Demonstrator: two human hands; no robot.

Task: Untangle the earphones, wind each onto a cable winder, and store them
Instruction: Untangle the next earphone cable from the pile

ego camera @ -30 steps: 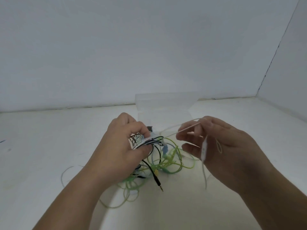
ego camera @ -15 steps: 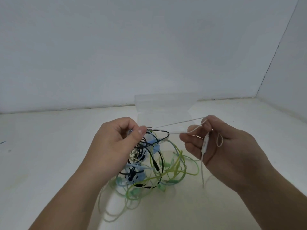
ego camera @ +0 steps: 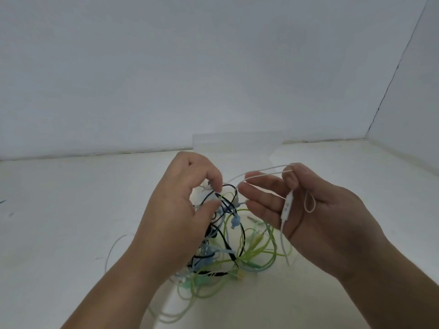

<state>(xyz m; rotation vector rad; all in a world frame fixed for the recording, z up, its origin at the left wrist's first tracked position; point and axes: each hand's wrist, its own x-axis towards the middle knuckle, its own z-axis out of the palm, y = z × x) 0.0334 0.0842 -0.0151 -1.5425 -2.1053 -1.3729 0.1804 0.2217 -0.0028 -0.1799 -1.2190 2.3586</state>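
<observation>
Earphone tangle (ego camera: 234,222) gripped by left hand (ego camera: 178,210); right hand (ego camera: 316,217) pinches white cable (ego camera: 287,207) stretched between both hands.

The left hand (ego camera: 175,217) covers the near-left side of the tangle (ego camera: 240,248), so I can't see exactly which cords its fingers (ego camera: 213,180) pinch. The white cable (ego camera: 261,168) slips behind the thumb of the right hand (ego camera: 327,224). Print on the inline remote (ego camera: 287,207) is too small to read. The left forearm (ego camera: 111,290) and right forearm (ego camera: 394,293) leave the bottom edge. The clear box (ego camera: 237,142) behind is too faint for me to judge its contents.
</observation>
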